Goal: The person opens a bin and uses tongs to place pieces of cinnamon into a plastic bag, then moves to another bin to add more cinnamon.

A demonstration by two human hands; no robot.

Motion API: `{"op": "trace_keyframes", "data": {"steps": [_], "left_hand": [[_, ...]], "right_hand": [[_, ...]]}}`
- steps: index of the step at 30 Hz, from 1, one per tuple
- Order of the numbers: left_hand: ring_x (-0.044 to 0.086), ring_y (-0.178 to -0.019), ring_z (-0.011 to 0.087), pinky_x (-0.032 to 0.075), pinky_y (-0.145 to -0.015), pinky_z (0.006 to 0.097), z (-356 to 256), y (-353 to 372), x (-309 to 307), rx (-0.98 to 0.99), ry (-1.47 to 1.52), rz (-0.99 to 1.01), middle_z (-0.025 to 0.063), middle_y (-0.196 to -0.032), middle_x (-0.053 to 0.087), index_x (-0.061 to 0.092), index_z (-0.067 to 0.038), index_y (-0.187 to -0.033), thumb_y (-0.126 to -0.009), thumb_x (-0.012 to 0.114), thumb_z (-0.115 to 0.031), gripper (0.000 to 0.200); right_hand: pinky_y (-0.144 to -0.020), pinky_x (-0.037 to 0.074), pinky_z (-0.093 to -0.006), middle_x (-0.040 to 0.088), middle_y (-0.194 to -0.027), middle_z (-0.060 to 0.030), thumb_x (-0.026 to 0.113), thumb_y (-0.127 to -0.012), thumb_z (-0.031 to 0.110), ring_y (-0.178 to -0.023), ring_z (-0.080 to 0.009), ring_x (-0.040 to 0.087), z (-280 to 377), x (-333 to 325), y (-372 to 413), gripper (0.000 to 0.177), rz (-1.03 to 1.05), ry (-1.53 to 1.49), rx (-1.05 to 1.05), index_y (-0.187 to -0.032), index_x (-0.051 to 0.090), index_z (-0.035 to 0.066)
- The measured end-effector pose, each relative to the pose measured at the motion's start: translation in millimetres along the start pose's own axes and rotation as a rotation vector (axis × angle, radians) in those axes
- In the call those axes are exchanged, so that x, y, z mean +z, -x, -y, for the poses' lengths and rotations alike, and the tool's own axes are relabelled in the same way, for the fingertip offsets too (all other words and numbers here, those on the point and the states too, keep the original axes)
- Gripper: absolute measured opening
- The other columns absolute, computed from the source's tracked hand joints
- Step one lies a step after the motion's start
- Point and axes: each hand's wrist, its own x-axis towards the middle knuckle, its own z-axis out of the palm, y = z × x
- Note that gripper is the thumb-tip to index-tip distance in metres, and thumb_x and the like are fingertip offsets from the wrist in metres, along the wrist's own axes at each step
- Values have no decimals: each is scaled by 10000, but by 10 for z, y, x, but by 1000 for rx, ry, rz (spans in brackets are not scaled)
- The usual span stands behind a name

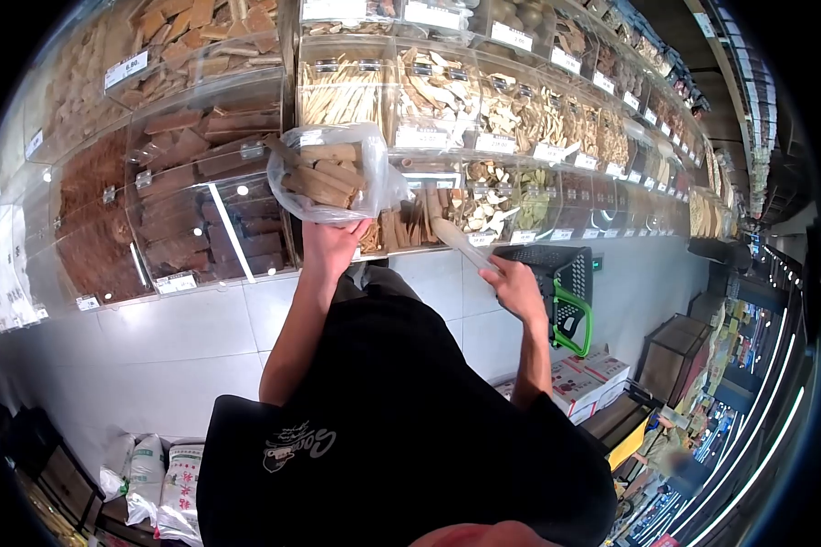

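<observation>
My left hand (331,246) is closed on the lower edge of a clear plastic bag (377,159), held up in front of the bins. The bag's mouth faces up, and several brown pieces of rolled bark (328,173), like cinnamon sticks, lie inside. In my right hand (518,287) is the handle of a pale plastic scoop (456,239). Its bowl points toward the bins and overlaps a compartment of brown bark sticks (414,223) in this view. Beside that compartment is a bin of cream-coloured slices (486,202).
Clear-fronted bins with price labels run along the shelf, among them dark red-brown slabs (246,223) and green leaves (538,205). A dark shopping basket with a green handle (575,319) stands right of me, near stacked cartons (588,378). White sacks (146,479) lie behind left; a person (661,447) is far right.
</observation>
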Motion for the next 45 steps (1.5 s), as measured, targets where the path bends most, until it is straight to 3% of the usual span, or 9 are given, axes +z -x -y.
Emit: {"op": "trace_keyframes", "data": {"steps": [5,12,16,23,28,30,32,38,45], "left_hand": [[348,-1340,340,256,-1128,511,-24,38,54,13,17,-15,106,-1465,353,335,-160,-1437,-988,354,-512,570],[330,-1351,366,223,-1148,524,-9,65,113,17,0,-71,149,-1463,338,275,-91,-1457,-957,397,-540,683],[323,-1357,359,225,-1146,518,-17,18,-23,36,23,51,145,-1482,314,265,-101,-1463,-930,436,-569,730],[325,-1359,345,243,-1133,524,-43,95,166,-6,33,-87,132,-1484,323,296,-115,-1441,-993,358,-433,552],[394,-1315,335,361,-1073,503,0,-42,-172,265,-679,386,130,-1475,340,287,-94,-1424,-989,413,-226,472],[353,-1346,336,286,-1122,512,-12,-7,-74,15,-61,254,124,-1481,336,321,-106,-1419,-1014,318,-340,468],[446,-1278,321,403,-1051,507,26,8,0,126,-307,300,136,-1460,364,260,-69,-1409,-948,486,-63,513],[432,-1289,315,395,-1071,468,-22,39,46,85,-166,87,128,-1442,397,241,-65,-1425,-973,461,-89,504],[476,-1266,262,405,-1064,399,-46,9,30,117,-99,314,100,-1387,473,241,-41,-1416,-875,651,-85,680]], "right_hand": [[-649,523,-323,686,-887,-244,739,-798,136,-743,-225,694,555,-489,437,482,-175,-263,-178,-1218,591,-47],[-669,542,-421,661,-1008,-204,718,-790,415,-764,-380,663,1654,-250,-222,651,-116,471,-567,-1299,542,49],[-623,552,-401,665,-978,-185,740,-790,349,-727,-316,688,1475,-533,-99,658,-395,33,-534,-1299,502,7],[-937,447,-499,622,-1147,-175,694,-819,338,-1060,-338,593,1131,-575,-1743,657,-442,321,-534,-1385,446,114],[-996,309,-643,386,-1443,-158,699,-812,359,-1284,-380,396,1385,-663,-2658,763,-737,534,-465,-1457,310,235],[-1005,364,-549,466,-1343,-165,716,-802,282,-1223,-374,449,1476,-558,-2498,727,-862,282,-519,-1416,361,127],[-1012,362,-514,479,-1326,-174,718,-778,188,-1227,-376,446,1371,-279,-2281,664,-580,15,-600,-1364,424,81],[-889,385,-483,564,-1079,-117,653,-768,42,-1035,-307,521,1112,181,-1392,361,-753,221,-595,-1124,612,89],[-759,450,-384,558,-889,-73,670,-674,-17,-885,-284,545,620,344,-678,261,-618,151,-665,-915,662,81]]}}
